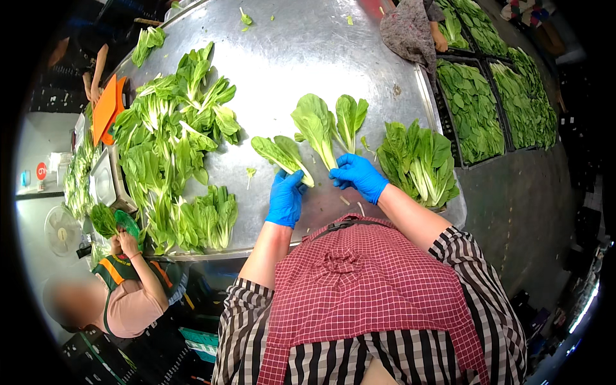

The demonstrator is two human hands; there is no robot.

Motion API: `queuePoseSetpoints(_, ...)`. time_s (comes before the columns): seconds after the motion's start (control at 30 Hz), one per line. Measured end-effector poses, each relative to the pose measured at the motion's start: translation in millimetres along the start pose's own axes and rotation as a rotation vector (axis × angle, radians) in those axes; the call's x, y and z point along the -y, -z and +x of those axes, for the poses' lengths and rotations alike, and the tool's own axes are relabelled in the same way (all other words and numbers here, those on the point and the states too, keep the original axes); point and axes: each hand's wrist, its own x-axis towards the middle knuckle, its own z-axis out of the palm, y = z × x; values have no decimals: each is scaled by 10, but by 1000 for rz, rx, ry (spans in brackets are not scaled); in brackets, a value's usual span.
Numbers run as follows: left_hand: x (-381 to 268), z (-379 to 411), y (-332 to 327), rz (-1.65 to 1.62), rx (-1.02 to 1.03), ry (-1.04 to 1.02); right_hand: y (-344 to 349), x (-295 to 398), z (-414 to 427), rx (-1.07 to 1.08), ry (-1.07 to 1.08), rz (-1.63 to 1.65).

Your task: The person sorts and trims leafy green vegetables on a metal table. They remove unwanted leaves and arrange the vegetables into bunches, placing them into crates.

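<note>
My left hand, in a blue glove, grips a small leafy green near its pale base, leaves pointing up and to the left. In my right hand, gloved the same way, is the stem of a larger leafy green, which stands out above the fingers. Just behind that hand another small leafy green lies on the steel table; whether the fingers touch it I cannot tell. To the right, a pile of leafy greens rests near the table's edge, pale stems towards me.
A big heap of leafy greens covers the table's left side. Black crates of greens stand beyond the right edge. At left, a co-worker holds a green bunch near orange boards. Another person's sleeve reaches in at the top right.
</note>
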Motion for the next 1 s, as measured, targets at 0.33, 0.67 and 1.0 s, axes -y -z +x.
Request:
queuePoseSetpoints(0.33,75,-46,-49,-85,-6,33,-201,25,-98,8,196,-152)
queuePoseSetpoints(0.67,103,-151,-213,-112,216,-10,-368,-32,-209,-130,429,-710)
queuePoseSetpoints(1.0,20,-170,-129,-200,407,-3,-279,-4,-174,88,147,-178)
